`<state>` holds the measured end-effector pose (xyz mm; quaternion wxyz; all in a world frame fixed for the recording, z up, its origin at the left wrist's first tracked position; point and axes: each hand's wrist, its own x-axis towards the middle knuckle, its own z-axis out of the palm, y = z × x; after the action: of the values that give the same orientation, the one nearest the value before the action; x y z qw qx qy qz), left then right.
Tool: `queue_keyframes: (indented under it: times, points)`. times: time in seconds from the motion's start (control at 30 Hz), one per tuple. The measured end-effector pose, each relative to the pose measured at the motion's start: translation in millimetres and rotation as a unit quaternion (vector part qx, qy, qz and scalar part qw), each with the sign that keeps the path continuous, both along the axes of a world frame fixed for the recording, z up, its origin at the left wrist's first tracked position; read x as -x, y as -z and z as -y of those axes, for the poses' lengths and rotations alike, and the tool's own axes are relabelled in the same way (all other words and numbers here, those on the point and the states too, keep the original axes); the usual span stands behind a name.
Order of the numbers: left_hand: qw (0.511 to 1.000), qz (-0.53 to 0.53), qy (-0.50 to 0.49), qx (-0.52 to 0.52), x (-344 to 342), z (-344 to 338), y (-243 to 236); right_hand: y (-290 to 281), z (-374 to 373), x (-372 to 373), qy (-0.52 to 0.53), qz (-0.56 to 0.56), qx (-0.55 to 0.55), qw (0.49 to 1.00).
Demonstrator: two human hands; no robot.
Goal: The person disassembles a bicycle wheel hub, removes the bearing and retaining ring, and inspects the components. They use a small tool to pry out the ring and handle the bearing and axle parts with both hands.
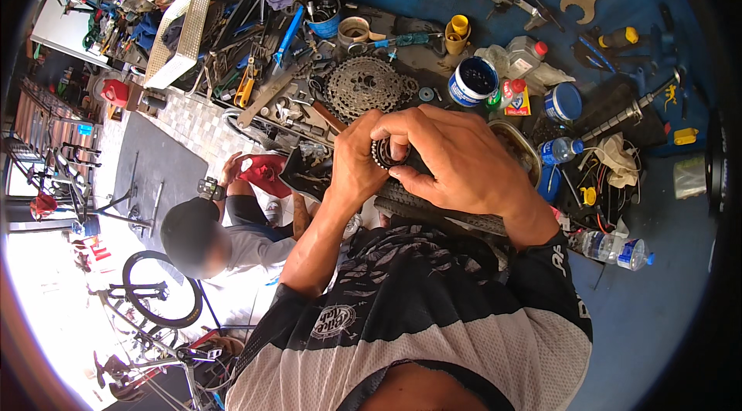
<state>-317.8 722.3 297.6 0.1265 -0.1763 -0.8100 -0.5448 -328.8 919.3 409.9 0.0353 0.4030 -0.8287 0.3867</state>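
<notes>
Both my hands hold a small dark ring with a notched or beaded edge, perhaps a bearing [380,154], at the middle of the view. My left hand [357,163] is closed around its left side. My right hand [444,160] grips it from the right with curled fingers, which partly hide it. Beneath my hands runs a black knobby tyre [421,208]. Just above them on the cluttered bench lie a large bicycle cassette [363,82] and a tool with a wooden handle [331,115]. An oval metal tray [528,150] sits behind my right hand.
A seated person [239,252] in a dark cap is at lower left with a red cloth [263,171]. Around the bench are blue-lidded tubs [473,80], plastic bottles [617,248], a perforated metal box [176,32] and many tools. Bicycles [154,287] stand at the far left.
</notes>
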Motion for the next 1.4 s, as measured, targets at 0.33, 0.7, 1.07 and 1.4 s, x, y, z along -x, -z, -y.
queue_keyframes:
  times: [0.33, 0.7, 1.07, 1.4]
  points:
    - [0.999, 0.043, -0.01, 0.007, 0, 0, -1, 2, 5, 1, -0.002, 0.009, 0.017, 1.0]
    - [0.999, 0.035, -0.027, -0.03, 4, -7, -12, 8, 4, 3, 0.006, 0.041, 0.062, 0.997]
    - [0.994, 0.075, -0.035, -0.074, 1, -8, -13, -3, -11, 7, 0.033, 0.011, 0.053, 0.998]
    - [0.998, 0.051, -0.019, -0.038, -1, -5, -22, 0, 0, 1, 0.028, -0.029, 0.045, 0.998]
